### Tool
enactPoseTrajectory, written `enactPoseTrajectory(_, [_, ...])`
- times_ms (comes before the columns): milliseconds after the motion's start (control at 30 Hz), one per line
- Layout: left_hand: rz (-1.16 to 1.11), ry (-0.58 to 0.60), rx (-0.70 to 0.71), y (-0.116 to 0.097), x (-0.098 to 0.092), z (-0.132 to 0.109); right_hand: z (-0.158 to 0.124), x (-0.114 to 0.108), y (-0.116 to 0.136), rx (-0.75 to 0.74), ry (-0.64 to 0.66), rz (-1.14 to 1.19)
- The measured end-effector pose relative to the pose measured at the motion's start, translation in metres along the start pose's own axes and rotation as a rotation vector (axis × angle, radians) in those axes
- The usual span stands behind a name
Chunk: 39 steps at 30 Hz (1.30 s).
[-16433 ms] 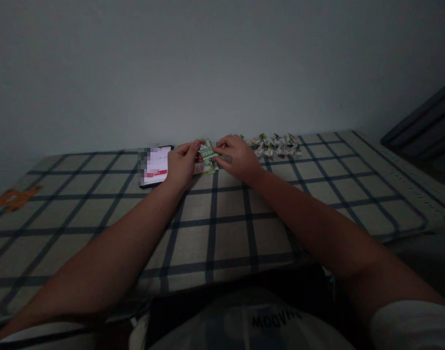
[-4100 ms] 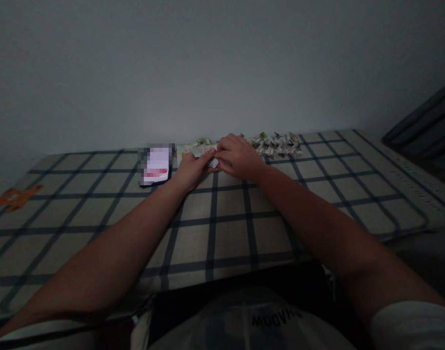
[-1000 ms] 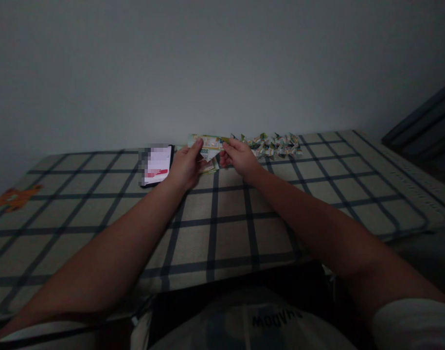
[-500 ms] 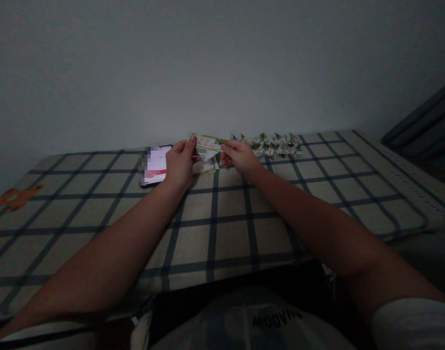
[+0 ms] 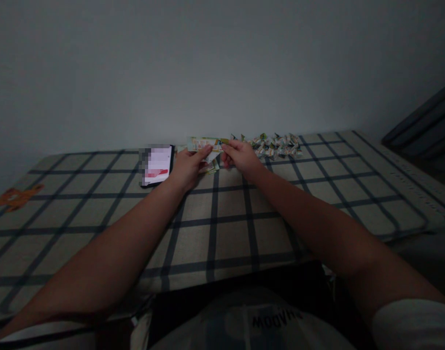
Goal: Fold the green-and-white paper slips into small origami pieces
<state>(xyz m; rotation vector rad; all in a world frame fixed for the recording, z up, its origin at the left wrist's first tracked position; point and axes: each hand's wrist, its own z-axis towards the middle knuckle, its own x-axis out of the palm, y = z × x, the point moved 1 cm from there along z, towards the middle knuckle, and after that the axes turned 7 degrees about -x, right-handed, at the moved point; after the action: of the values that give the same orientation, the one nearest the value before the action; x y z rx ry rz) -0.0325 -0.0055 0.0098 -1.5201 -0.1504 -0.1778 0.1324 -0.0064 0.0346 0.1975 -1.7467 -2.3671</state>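
A printed paper strip (image 5: 201,142), light with green and orange print, stretches between my two hands. My left hand (image 5: 188,166) pinches its lower edge near the middle, thumb on top. The strip's right end is gripped between thumb and fingers of my right hand (image 5: 241,156). Below the strip, more printed papers (image 5: 212,167) lie on the cloth, partly covered by my left hand. Just beyond my right hand sits a cluster of small folded paper pieces (image 5: 276,146) with pointed corners.
A phone (image 5: 158,165) with a lit screen lies left of my left hand. Blue-striped checked cloth (image 5: 229,233) covers the table, with an orange animal figure (image 5: 18,197) at far left. A pale wall (image 5: 222,68) rises behind. A dark striped object (image 5: 426,121) stands at right.
My left hand has slid right along the strip and slightly down, closer to my right hand, uncovering the phone's right edge. My right hand has stayed in place.
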Motion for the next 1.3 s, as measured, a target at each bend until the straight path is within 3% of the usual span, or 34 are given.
enactPoseTrajectory(300, [-0.055,0.011,0.002,-0.001,0.000,0.001,-0.004,-0.002,0.001,-0.067,0.015,-0.164])
enactPoseTrajectory(467, [-0.071,0.009,-0.032,-0.003,0.001,-0.001,-0.004,-0.001,0.003,-0.068,0.011,-0.119])
enactPoseTrajectory(733, [-0.025,-0.059,0.068,-0.003,0.000,0.002,-0.001,-0.002,0.003,-0.059,-0.125,-0.036])
enactPoseTrajectory(967, [-0.030,-0.031,0.147,-0.003,0.000,0.009,0.004,-0.002,-0.006,-0.109,-0.046,0.038])
enactPoseTrajectory(1300, [0.013,0.059,0.197,-0.001,-0.004,0.007,0.007,-0.011,-0.016,-0.243,0.017,-0.040])
